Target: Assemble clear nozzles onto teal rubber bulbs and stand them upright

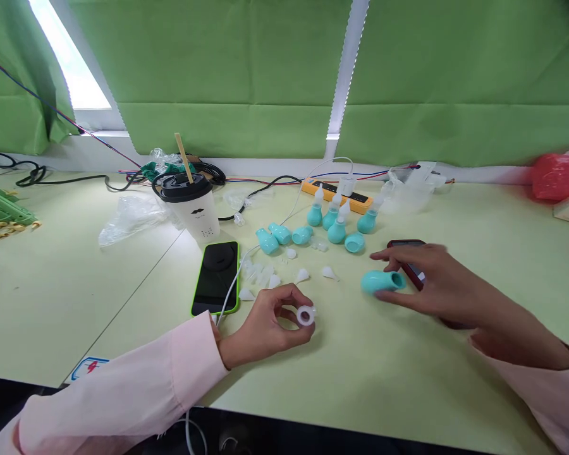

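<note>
Between the thumb and fingers of my left hand (270,319) is a small translucent plastic collar (306,315), its round hole facing me. My right hand (431,281) has its thumb and fingers around a teal rubber bulb (377,282), whose open neck points right towards the palm. The thumb overlaps the bulb's lower edge; the hand is slightly blurred. White pointed tips (329,273) lie loose between the hands and behind them. Farther back stand several bulbs with tips fitted (336,230), beside bare teal bulbs (267,241).
A phone in a green case (215,278) lies left, crossed by a white cable. Behind it stands a lidded paper cup (194,212) with a straw. An orange power strip (360,201) lies at the back. A dark red phone-like object (410,268) is partly under my right hand.
</note>
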{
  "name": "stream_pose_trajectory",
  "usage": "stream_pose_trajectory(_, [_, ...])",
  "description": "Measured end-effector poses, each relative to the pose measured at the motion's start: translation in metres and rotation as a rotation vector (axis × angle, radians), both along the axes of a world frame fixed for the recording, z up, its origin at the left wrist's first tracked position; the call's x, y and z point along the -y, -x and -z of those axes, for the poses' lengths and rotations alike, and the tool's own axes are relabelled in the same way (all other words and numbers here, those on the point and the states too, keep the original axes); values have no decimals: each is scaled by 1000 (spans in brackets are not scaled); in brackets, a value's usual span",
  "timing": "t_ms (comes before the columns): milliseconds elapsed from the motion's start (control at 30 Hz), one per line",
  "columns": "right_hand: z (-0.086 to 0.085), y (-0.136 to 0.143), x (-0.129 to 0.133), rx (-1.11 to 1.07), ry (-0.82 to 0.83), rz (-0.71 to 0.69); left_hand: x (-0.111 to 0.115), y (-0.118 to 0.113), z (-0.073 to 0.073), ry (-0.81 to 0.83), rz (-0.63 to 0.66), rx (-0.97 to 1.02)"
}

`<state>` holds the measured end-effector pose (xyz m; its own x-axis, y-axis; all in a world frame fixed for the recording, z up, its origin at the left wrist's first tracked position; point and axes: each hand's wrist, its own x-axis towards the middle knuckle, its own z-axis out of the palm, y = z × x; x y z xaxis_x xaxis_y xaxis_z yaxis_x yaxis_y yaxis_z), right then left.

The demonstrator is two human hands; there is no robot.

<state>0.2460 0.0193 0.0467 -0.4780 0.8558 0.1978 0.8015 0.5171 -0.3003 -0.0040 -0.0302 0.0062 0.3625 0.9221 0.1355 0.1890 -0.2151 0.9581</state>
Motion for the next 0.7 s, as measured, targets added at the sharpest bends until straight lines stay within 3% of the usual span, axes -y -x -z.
stream_pose_trajectory(133, [1, 23, 19, -538, 518, -276, -1, 0, -2, 24, -56, -7])
stream_pose_trajectory(200, [7, 31, 24, -693, 710, -296, -1, 0, -2, 3, -86, -7])
stream_pose_trajectory(233, [10, 33, 25, -742, 725, -265, -1, 0, -1, -16, -94, -3])
stream_pose_trajectory(333, [20, 35, 24, -736, 499, -126, -3, 1, 0, -59, -110, -7])
stream_pose_trajectory(433, [26, 33, 24, -581, 307, -93, -3, 1, 1, -50, -95, -39])
stream_pose_trajectory(700, [31, 42, 34, -426, 296, -217, -1, 1, -3, -92, 35, -176])
